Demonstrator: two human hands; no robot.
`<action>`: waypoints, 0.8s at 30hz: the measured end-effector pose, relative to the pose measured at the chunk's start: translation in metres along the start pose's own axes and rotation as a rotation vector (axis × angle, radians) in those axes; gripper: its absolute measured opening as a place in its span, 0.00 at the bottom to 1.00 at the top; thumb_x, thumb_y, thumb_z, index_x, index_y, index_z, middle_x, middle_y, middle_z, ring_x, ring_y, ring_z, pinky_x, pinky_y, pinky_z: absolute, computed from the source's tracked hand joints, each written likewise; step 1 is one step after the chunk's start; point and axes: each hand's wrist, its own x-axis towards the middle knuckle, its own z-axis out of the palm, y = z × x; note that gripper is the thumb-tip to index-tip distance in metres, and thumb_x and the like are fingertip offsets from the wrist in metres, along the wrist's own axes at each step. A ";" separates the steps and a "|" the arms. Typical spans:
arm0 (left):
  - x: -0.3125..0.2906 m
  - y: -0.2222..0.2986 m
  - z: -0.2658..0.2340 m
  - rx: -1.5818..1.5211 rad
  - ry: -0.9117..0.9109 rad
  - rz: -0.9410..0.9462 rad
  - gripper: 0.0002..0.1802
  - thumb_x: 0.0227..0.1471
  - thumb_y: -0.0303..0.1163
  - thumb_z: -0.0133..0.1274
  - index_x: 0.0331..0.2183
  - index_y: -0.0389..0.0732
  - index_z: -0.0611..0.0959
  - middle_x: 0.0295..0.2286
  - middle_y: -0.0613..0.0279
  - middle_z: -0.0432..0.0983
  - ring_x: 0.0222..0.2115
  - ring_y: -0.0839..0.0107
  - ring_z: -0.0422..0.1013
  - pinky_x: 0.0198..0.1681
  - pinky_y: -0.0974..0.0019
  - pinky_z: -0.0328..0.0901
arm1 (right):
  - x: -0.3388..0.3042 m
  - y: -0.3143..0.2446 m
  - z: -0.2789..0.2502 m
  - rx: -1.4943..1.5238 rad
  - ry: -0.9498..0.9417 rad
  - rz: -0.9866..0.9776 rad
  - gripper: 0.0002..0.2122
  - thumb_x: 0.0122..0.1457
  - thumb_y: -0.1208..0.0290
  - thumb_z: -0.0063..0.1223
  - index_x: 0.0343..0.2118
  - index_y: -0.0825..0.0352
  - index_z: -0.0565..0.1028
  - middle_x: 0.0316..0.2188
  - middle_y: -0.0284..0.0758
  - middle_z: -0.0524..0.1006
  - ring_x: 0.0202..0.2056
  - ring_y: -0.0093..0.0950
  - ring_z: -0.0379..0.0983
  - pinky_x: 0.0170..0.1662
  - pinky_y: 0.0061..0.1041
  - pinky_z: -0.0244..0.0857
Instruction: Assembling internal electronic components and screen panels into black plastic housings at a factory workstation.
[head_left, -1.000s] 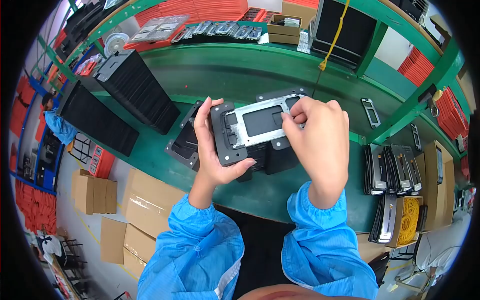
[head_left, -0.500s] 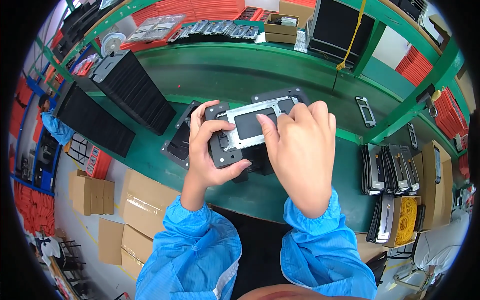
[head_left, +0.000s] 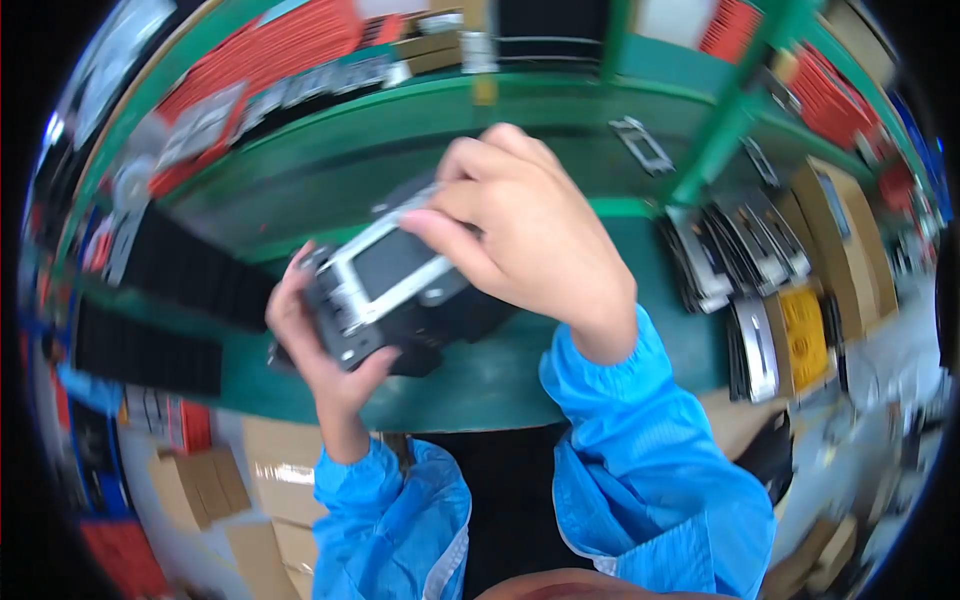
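Note:
A silver rectangular metal frame (head_left: 408,289) with a large window lies on a black fixture plate (head_left: 345,345), tilted up toward the right. My left hand (head_left: 325,375) grips the left end of the black plate, thumb at the near edge and fingers round the far side. Over the frame's right end is my right hand (head_left: 540,235), its thumb reaching across the frame's upper edge and its other fingers curled. That hand covers the right end, and motion blurs the fingertips. Beneath the plate, more black parts (head_left: 470,312) are partly hidden.
Tall stacks of black trays (head_left: 200,265) stand at the left. Toward the right are stacked dark panels (head_left: 740,245), a cardboard box with yellow bands (head_left: 803,335) and a green post (head_left: 735,110). A loose silver frame (head_left: 642,146) lies at the back of the green bench (head_left: 640,270).
The whole view has swung, so the bench items appear shifted left. The plate and frame are tilted more steeply in my hands. My right hand still lies over the frame's right end.

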 end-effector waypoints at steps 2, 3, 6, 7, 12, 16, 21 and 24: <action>-0.023 0.001 0.009 -0.112 0.144 -0.115 0.61 0.37 0.53 0.73 0.66 0.39 0.63 0.61 0.47 0.61 0.62 0.54 0.62 0.65 0.55 0.58 | -0.003 0.012 -0.014 0.141 0.082 -0.016 0.10 0.58 0.66 0.65 0.27 0.69 0.83 0.29 0.37 0.77 0.35 0.37 0.72 0.40 0.35 0.68; -0.034 0.002 0.009 -0.125 0.172 -0.142 0.61 0.40 0.51 0.72 0.68 0.39 0.61 0.62 0.50 0.59 0.62 0.56 0.62 0.66 0.57 0.57 | -0.005 0.022 -0.022 0.213 0.126 -0.038 0.09 0.59 0.66 0.64 0.29 0.68 0.84 0.29 0.37 0.78 0.34 0.38 0.73 0.39 0.35 0.69; -0.093 -0.018 -0.004 -0.083 0.226 -0.329 0.36 0.57 0.37 0.59 0.62 0.36 0.66 0.53 0.51 0.70 0.48 0.64 0.71 0.51 0.65 0.66 | -0.023 0.055 -0.046 0.094 0.175 0.099 0.09 0.59 0.66 0.63 0.31 0.68 0.84 0.30 0.38 0.79 0.34 0.38 0.76 0.39 0.35 0.70; -0.115 -0.023 -0.012 -0.106 0.208 -0.461 0.26 0.59 0.30 0.55 0.57 0.35 0.73 0.48 0.52 0.74 0.42 0.66 0.72 0.45 0.68 0.67 | -0.032 0.063 -0.055 0.053 0.186 0.148 0.08 0.60 0.66 0.63 0.33 0.67 0.84 0.30 0.39 0.80 0.34 0.39 0.77 0.38 0.36 0.71; -0.158 0.004 -0.010 -0.415 -0.246 -0.432 0.10 0.58 0.27 0.54 0.25 0.35 0.79 0.24 0.55 0.76 0.25 0.71 0.71 0.28 0.71 0.63 | -0.120 0.106 -0.075 -0.329 -0.061 0.572 0.10 0.60 0.68 0.62 0.40 0.67 0.83 0.37 0.42 0.83 0.41 0.43 0.79 0.44 0.41 0.72; -0.143 0.028 0.034 -0.534 -0.492 -0.439 0.11 0.57 0.25 0.56 0.23 0.34 0.80 0.21 0.56 0.76 0.22 0.71 0.71 0.26 0.70 0.63 | -0.238 0.119 -0.045 -0.991 -0.006 0.537 0.16 0.59 0.71 0.62 0.51 0.66 0.80 0.52 0.42 0.79 0.53 0.47 0.74 0.55 0.46 0.67; -0.119 0.038 0.073 -0.521 -0.746 -0.296 0.06 0.57 0.23 0.57 0.28 0.33 0.83 0.23 0.56 0.78 0.24 0.70 0.74 0.30 0.69 0.68 | -0.259 0.079 -0.058 -0.759 0.107 0.746 0.16 0.60 0.77 0.59 0.52 0.64 0.80 0.51 0.43 0.80 0.55 0.46 0.74 0.59 0.44 0.66; -0.115 0.041 0.085 -0.563 -0.851 -0.315 0.06 0.58 0.26 0.57 0.37 0.33 0.83 0.31 0.53 0.79 0.31 0.68 0.77 0.36 0.68 0.70 | -0.252 0.069 -0.075 -0.644 0.164 0.748 0.16 0.61 0.82 0.55 0.52 0.67 0.80 0.50 0.44 0.81 0.54 0.43 0.76 0.60 0.40 0.67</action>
